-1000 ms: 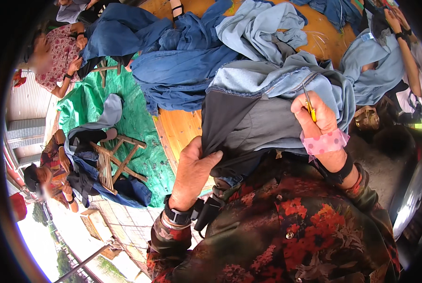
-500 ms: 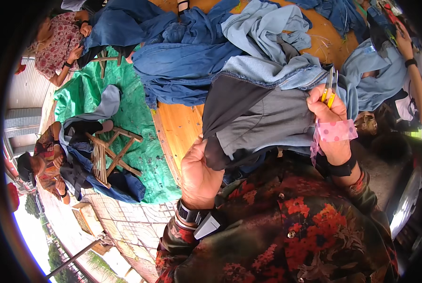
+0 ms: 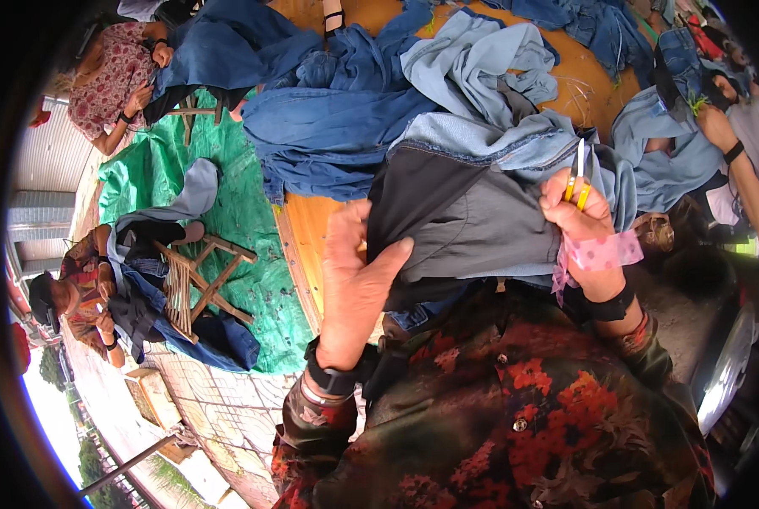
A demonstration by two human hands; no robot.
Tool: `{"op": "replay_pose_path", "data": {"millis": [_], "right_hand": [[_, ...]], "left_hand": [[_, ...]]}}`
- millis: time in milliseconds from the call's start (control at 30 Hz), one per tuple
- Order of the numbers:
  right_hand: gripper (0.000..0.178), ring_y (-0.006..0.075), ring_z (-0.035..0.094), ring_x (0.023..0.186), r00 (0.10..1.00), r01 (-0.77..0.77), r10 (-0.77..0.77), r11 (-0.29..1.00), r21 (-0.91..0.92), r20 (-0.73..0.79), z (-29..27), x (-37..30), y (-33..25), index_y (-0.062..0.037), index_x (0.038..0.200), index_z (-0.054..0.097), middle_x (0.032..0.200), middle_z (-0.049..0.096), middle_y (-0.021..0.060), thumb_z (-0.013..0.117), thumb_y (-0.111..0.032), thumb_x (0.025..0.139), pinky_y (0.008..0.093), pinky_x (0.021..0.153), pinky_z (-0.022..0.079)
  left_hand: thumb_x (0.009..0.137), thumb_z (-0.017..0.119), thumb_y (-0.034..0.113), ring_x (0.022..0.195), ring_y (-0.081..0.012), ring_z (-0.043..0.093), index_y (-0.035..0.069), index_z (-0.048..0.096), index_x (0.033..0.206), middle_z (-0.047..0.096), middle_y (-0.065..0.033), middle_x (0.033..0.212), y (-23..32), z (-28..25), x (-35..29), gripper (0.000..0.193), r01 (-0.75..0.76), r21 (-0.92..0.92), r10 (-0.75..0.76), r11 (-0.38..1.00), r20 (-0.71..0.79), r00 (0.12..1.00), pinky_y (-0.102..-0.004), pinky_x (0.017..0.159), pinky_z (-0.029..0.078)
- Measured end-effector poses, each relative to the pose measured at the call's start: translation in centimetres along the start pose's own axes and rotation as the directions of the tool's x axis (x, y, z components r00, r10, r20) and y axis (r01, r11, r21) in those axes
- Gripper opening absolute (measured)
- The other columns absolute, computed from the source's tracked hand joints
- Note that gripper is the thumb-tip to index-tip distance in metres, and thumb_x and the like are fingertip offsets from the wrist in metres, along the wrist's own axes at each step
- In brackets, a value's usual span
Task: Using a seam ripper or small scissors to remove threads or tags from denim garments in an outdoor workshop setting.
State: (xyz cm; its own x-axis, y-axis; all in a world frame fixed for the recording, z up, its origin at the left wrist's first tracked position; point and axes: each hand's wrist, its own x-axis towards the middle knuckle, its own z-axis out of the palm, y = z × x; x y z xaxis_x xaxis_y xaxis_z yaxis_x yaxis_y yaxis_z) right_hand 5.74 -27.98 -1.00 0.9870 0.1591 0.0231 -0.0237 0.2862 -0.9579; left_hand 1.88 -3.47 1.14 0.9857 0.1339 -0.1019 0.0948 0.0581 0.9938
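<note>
A pair of light-blue jeans (image 3: 481, 140), turned partly inside out, spreads in front of me with its dark grey pocket lining (image 3: 481, 225) showing. My right hand (image 3: 579, 208) is closed round small yellow-handled thread snips (image 3: 577, 182), blades pointing up, and its thumb and finger pinch the right side of the lining. At the left edge of the black lining (image 3: 413, 191) is my left hand (image 3: 354, 271), open, thumb spread away from the raised fingers. Its thumb lies by the cloth. Some fingertips are blurred.
Dark-blue jeans (image 3: 328, 127) and more pale denim (image 3: 477, 59) lie on the wooden table (image 3: 299, 225). A green tarp (image 3: 252, 297) with a wooden folding stool (image 3: 201, 280) is at left. Co-workers handle denim at far left, lower left and right.
My left hand has let go of the lining's lower left corner, opened and moved up and slightly left. My right hand keeps its hold, shifting slightly left. The co-worker's hand at right has moved down.
</note>
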Motion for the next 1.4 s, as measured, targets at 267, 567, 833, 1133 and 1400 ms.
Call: {"op": "replay_pose_path", "data": {"millis": [267,567,833,1133,1400], "right_hand": [[0.011,0.006,0.04,0.065,0.98,-0.076,0.08,0.997,-0.029,0.184,0.5,-0.8,-0.5,-0.0071,0.08,0.049,0.072,0.045,-0.0028,0.05,0.003,0.08,0.0196,0.06,0.033],[0.011,0.008,0.039,0.066,0.942,-0.158,0.137,0.986,0.046,0.307,-0.6,-1.6,-1.4,-0.0065,0.078,0.048,0.072,0.042,-0.001,0.05,0.003,0.082,0.0211,0.061,0.031],[0.009,0.0082,0.039,0.066,0.965,-0.104,0.122,0.991,-0.09,0.23,-1.8,-2.1,-1.3,-0.0056,0.079,0.049,0.072,0.043,-0.0005,0.051,0.003,0.082,0.0211,0.061,0.032],[0.009,0.007,0.038,0.067,0.973,-0.059,0.107,0.971,-0.23,0.205,-2.3,-2.4,-1.1,-0.0051,0.08,0.048,0.075,0.045,-0.0011,0.048,0.004,0.082,0.0197,0.064,0.033],[0.014,0.019,0.054,0.064,0.953,0.137,0.116,0.662,-0.737,0.281,-0.8,-2.1,-2.3,-0.0035,0.088,0.047,0.072,0.053,0.0079,0.048,0.005,0.076,0.0279,0.06,0.042]], "left_hand": [[0.072,0.056,-0.003,0.076,-0.0377,0.056,0.003,0.055,0.1,0.057,-0.0197,0.095,0.2,0.9,6.8,0.028,-0.392,0.747,0.422,0.536,0.165,0.892,-0.0382,0.069,0.046],[0.079,0.05,0.0,0.068,-0.0098,0.053,0.001,0.059,0.087,0.059,-0.0026,0.078,-1.1,0.3,9.1,0.012,0.121,-0.178,-0.11,0.977,0.071,0.991,-0.0212,0.064,0.042],[0.079,0.055,0.005,0.081,-0.0121,0.057,0.0,0.059,0.1,0.061,-0.0046,0.089,-0.8,-0.6,8.8,0.022,0.276,-0.308,-0.188,0.911,0.288,0.939,-0.0239,0.076,0.045],[0.08,0.061,0.007,0.083,-0.0083,0.05,-0.002,0.059,0.098,0.057,0.0007,0.088,0.9,-2.2,8.7,0.021,-0.168,0.385,-0.067,0.907,0.528,0.847,-0.0211,0.079,0.038],[0.081,0.057,0.003,0.082,-0.0078,0.055,0.001,0.058,0.099,0.061,-0.0007,0.088,0.0,-1.2,6.7,0.018,0.268,-0.375,-0.075,0.887,0.456,0.887,-0.0218,0.077,0.043]]}}
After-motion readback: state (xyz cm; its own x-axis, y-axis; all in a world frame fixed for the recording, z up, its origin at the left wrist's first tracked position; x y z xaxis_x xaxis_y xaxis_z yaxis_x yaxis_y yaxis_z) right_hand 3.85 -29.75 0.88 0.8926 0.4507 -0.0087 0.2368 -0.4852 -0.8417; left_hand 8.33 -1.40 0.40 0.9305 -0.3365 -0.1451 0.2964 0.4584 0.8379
